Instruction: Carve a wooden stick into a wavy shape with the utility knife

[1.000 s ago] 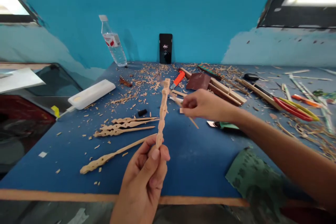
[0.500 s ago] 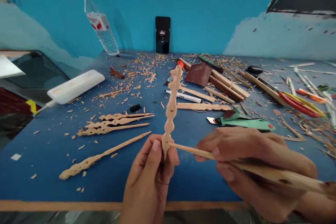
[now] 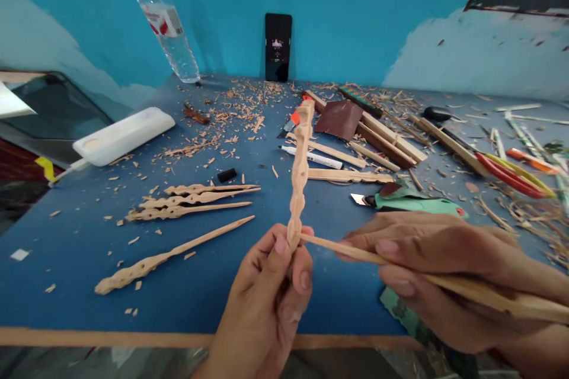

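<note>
Left hand (image 3: 267,299) pinches a scalloped wooden piece (image 3: 299,180) upright by its lower end, above the blue table (image 3: 340,308); right hand (image 3: 453,263) grips a tapered stick (image 3: 358,253), tip right at that lower end, whether inside it I can't tell! Beyond, a green cutter (image 3: 420,205), then a capless marker (image 3: 317,158), and farthest, a phone (image 3: 278,50) leaning on the wall (image 3: 355,12).

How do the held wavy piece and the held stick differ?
The wavy piece stands nearly upright in the left hand; the stick points sideways in the right hand. The wavy piece has bumpy edges, while the stick's front is slim and straight. Both are pale wood.
</note>
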The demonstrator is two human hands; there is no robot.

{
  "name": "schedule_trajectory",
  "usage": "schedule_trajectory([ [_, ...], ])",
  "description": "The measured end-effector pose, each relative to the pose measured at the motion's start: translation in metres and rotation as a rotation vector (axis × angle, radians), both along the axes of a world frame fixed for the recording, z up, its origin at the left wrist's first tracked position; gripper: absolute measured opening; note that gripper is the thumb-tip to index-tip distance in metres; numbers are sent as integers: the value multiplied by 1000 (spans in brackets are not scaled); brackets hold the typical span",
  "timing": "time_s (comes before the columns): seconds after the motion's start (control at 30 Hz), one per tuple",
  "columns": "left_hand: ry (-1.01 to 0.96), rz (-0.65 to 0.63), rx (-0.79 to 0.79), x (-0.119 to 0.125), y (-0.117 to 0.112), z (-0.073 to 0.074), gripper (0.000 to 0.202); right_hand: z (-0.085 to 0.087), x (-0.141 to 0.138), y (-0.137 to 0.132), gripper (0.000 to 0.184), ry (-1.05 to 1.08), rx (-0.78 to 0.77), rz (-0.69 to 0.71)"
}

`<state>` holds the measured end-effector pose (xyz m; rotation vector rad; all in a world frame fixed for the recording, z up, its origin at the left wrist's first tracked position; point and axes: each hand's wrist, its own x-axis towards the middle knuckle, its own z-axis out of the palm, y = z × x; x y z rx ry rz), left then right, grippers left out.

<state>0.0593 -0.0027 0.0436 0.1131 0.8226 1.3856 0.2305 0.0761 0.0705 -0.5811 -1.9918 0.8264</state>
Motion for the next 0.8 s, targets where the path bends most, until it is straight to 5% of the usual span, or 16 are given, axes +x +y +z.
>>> schedule_trajectory([
  [0.13, -63, -4, 26, -2, 1, 0, 22, 9, 4, 2, 40, -149, 206, 117],
  [0.27, -60, 60, -22, -3, 2, -3, 21, 20, 9, 2, 26, -345, 300, 130],
  [0.53, -69, 32, -20, 2, 3, -5, 22, 8, 2, 3, 7, -108, 180, -50],
  [0.8, -37, 43, 26, -3, 2, 0, 18, 6, 7, 11, 16, -82, 12, 148],
])
